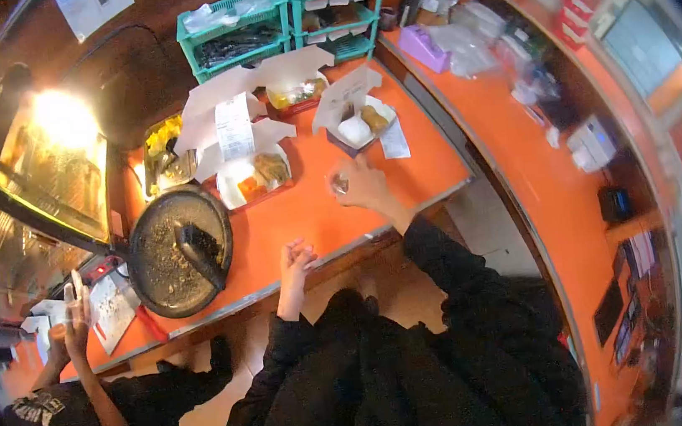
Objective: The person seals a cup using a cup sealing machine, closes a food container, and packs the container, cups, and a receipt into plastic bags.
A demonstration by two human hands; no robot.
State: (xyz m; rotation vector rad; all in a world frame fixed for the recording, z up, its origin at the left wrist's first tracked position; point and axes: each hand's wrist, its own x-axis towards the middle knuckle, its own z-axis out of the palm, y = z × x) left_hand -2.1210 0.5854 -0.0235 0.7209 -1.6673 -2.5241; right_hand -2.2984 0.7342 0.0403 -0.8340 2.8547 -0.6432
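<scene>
My right hand [365, 185] is over the orange counter, fingers closed round a small clear item [340, 183] with something dark in it. Just beyond it stands an open box [354, 130] with white rice and a brown fried piece, a paper slip [394, 139] at its right. My left hand [295, 270] is raised at the counter's front edge, fingers partly curled, and I cannot make out anything in it. Farther back left, an open box [254, 181] holds orange and brown food, with a printed receipt [234, 127] on a lid behind it. Another open food box [296, 93] sits behind.
A large stone mortar [169, 258] with a dark pestle stands left. A co-worker's hands [74, 319] are at far left, by a cutting board [113, 310]. Teal racks [234, 31] stand behind; a second orange counter [521, 167] runs along the right.
</scene>
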